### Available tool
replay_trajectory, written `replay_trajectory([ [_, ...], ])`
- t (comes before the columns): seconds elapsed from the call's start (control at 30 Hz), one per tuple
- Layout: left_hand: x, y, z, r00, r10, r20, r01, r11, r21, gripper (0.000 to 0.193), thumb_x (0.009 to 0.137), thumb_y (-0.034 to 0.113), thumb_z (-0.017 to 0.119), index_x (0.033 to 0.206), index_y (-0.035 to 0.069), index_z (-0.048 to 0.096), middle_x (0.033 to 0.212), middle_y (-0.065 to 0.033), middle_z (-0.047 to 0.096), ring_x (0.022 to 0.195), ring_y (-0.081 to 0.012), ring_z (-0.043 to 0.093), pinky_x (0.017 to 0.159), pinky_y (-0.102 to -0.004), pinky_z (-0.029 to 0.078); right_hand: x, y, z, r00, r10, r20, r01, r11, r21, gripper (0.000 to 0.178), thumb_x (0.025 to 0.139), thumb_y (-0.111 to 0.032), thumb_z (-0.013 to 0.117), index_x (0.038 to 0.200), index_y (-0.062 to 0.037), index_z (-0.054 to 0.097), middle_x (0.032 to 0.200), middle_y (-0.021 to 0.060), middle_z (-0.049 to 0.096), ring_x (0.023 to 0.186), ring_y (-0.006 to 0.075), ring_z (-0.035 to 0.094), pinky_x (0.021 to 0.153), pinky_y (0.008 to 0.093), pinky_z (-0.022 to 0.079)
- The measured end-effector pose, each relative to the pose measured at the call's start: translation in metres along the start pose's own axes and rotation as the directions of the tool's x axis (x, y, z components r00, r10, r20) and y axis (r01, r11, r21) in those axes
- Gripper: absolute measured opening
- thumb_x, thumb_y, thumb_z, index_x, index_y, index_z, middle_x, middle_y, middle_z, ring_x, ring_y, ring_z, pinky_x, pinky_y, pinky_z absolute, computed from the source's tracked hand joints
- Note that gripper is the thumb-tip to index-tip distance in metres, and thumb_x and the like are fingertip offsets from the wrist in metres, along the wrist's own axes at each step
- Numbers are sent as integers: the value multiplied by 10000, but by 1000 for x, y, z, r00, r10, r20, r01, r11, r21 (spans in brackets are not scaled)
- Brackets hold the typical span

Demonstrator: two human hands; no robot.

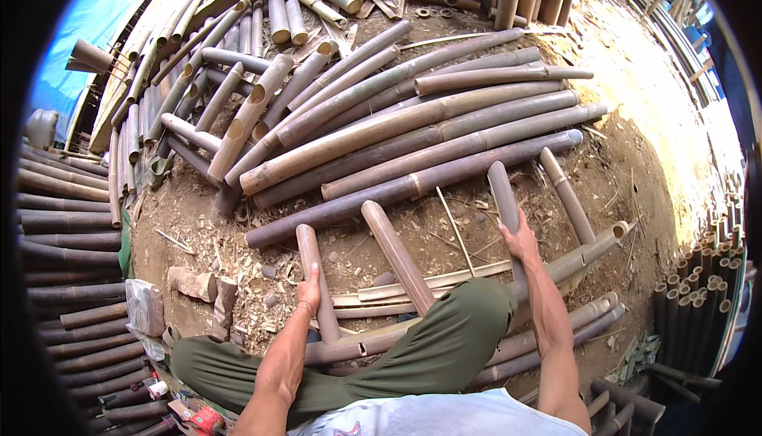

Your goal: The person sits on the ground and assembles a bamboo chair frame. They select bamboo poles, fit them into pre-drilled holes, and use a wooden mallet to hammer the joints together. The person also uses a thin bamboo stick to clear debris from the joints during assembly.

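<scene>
Long rail: a brown bamboo pole, smooth, round and faintly curved, with small dark cut slots (594, 247) in its upper face; it lies on the ground across the person's front, its middle hidden behind a knee in olive-green trousers (440, 333), its right end cut open.
First post: a short, straight grey-brown bamboo length (308, 244), leaning away from the person, its lower end against the rail.
Second post: a short brown bamboo length with a dull sheen (394, 249), untouched, its foot running down toward the knee.
Third post: a short grey-brown bamboo length with a rounded top (502, 186), slanting up toward the stacked poles.
Fourth post: a slimmer brown bamboo length with a visible ring (563, 186), its foot at the rail near a slot.
Left hand: the bare hand (308, 289) is closed around the first post, one digit lying up along it; the other fingers are largely hidden, so how tightly they press I cannot tell.
Right hand: the bare hand (520, 239) wraps the third post, pinching it between thumb and fingers.
Beneath the posts: pale split bamboo strips (377, 291) on brown earth strewn with chips.
Beyond: a pile of long, dark brown bamboo poles (444, 130).
</scene>
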State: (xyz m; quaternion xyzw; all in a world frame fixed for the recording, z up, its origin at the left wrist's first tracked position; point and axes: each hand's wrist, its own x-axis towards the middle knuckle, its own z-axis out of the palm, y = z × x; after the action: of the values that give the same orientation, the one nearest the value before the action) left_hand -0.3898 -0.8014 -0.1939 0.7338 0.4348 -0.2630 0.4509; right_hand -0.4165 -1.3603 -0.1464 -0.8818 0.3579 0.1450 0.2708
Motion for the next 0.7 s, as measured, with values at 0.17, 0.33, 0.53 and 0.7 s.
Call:
replay_trajectory([
  [0.17,40,49,0,989,146,-36,-146,989,7,1052,817,790,562,1098,-222,607,1063,-330,660,941,-411,689,818,-497,551,41,-45,-8,999,-23,-49,25,999,40,931,830,-565,674,1574,-194,254,1233,301,634,1162,441,614,984,498,483],
  [0.33,122,176,-65,882,430,-193,-401,900,171,977,818,767,590,1038,-184,641,847,-265,679,763,-385,707,609,-502,597,97,-139,19,992,-82,-98,101,971,215,908,839,-569,671,1543,-132,301,1238,326,617,1179,467,593,1001,500,471],
  [0.53,102,205,-2,963,268,-37,-262,957,124,1091,784,863,503,1032,-188,656,990,-322,687,1046,-372,670,960,-464,471,128,-112,15,993,-20,-116,37,989,141,844,850,-543,679,1479,-89,345,1240,322,617,1181,452,598,1005,496,469],
  [0.7,154,130,-14,955,265,-130,-238,952,195,1152,784,888,450,1072,-212,634,1090,-375,649,1121,-423,638,977,-451,465,138,-103,29,990,-134,-39,139,977,164,825,848,-524,700,1448,-69,363,1141,307,663,1084,457,644,932,496,502],
])
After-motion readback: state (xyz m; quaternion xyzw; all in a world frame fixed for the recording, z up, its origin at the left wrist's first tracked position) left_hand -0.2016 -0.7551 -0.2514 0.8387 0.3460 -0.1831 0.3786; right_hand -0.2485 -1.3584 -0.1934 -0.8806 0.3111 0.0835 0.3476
